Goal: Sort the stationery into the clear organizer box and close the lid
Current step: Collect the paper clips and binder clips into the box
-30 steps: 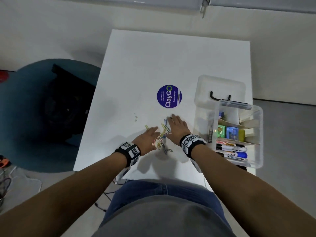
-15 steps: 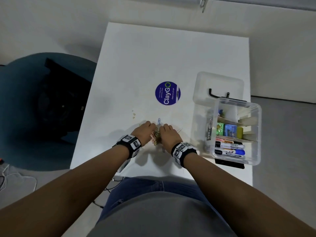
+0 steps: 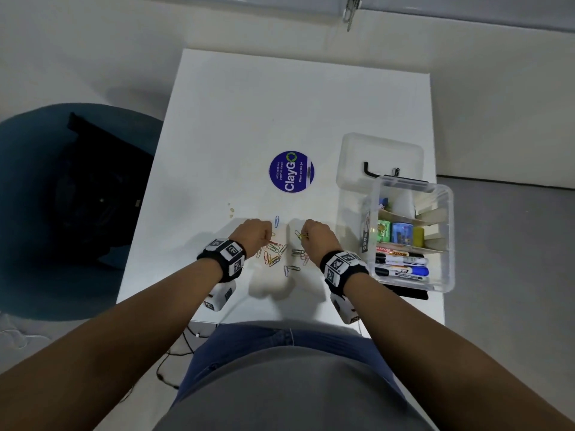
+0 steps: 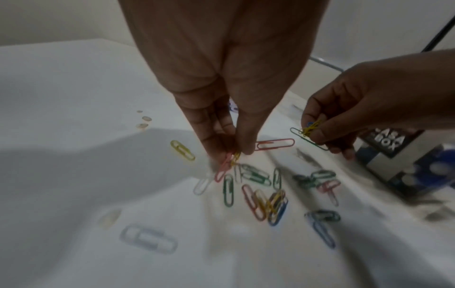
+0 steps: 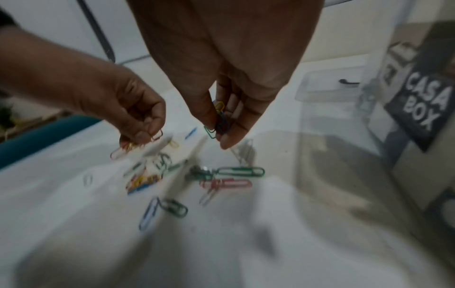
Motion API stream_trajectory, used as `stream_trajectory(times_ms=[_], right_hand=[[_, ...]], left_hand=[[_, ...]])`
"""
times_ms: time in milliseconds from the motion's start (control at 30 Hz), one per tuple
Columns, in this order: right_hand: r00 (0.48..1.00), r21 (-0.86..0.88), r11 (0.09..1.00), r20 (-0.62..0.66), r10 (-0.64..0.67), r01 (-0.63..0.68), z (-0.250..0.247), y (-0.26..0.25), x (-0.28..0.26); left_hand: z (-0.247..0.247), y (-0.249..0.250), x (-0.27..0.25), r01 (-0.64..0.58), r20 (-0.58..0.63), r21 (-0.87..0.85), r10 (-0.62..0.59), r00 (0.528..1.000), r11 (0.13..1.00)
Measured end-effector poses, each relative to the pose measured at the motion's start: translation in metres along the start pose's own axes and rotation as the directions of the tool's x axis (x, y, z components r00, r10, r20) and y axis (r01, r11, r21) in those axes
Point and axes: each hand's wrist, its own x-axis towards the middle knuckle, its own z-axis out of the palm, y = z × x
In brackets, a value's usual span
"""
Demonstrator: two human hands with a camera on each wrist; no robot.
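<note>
Several coloured paper clips [image 3: 277, 256] [image 4: 261, 196] [image 5: 221, 179] lie scattered on the white table [image 3: 280, 104] near its front edge. My left hand [image 3: 253, 236] [image 4: 229, 150] [image 5: 140, 134] hovers just above them and pinches a few red and yellow clips in its fingertips. My right hand [image 3: 314, 236] [image 5: 216, 126] [image 4: 317, 132] is raised beside it and pinches a small bunch of yellow, green and blue clips. The clear organizer box [image 3: 445, 237] stands open to the right with markers and small boxes in its compartments. Its lid [image 3: 379, 157] lies behind it.
A round purple ClayGo sticker [image 3: 291, 171] sits on the table beyond the clips. One blue clip [image 3: 276, 221] lies apart, further back. A dark teal chair [image 3: 62, 213] stands left of the table. A few small stains [image 3: 231, 209] mark the tabletop.
Both hands first lay flat over the clips, then closed together on the pile. Now they have lifted and moved apart, each holding a few clips.
</note>
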Motion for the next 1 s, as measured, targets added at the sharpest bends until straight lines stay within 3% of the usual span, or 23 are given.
stream_trajectory(times_ms=[133, 300, 500, 633, 833, 1000], right_hand=[[0.982, 0.259, 0.966, -0.188, 0.026, 0.025, -0.03, 0.008, -0.016], [0.929, 0.515, 0.853, -0.351, 0.12, 0.084, -0.08, 0.034, -0.036], [0.813, 0.574, 0.819, -0.487, 0.32, 0.021, -0.149, 0.096, -0.06], [0.755, 0.554, 0.829, -0.511, 0.41, -0.076, -0.178, 0.144, -0.061], [0.795, 0.423, 0.869, -0.418, 0.44, -0.258, -0.197, 0.175, -0.05], [0.836, 0.345, 0.872, -0.307, 0.455, -0.347, -0.2, 0.177, -0.05]], left_hand=[[-0.024, 0.029, -0.01, -0.078, -0.125, -0.159, 0.058, 0.99, 0.984], [-0.038, 0.109, 0.004, -0.212, -0.24, -0.224, 0.157, 0.958, 0.951], [-0.033, 0.22, 0.039, -0.395, -0.314, -0.206, 0.322, 0.893, 0.895], [-0.022, 0.277, 0.062, -0.395, -0.294, -0.174, 0.335, 0.895, 0.902], [0.001, 0.325, 0.088, -0.268, -0.232, -0.11, 0.238, 0.943, 0.957], [0.008, 0.329, 0.09, -0.224, -0.216, -0.143, 0.191, 0.958, 0.964]])
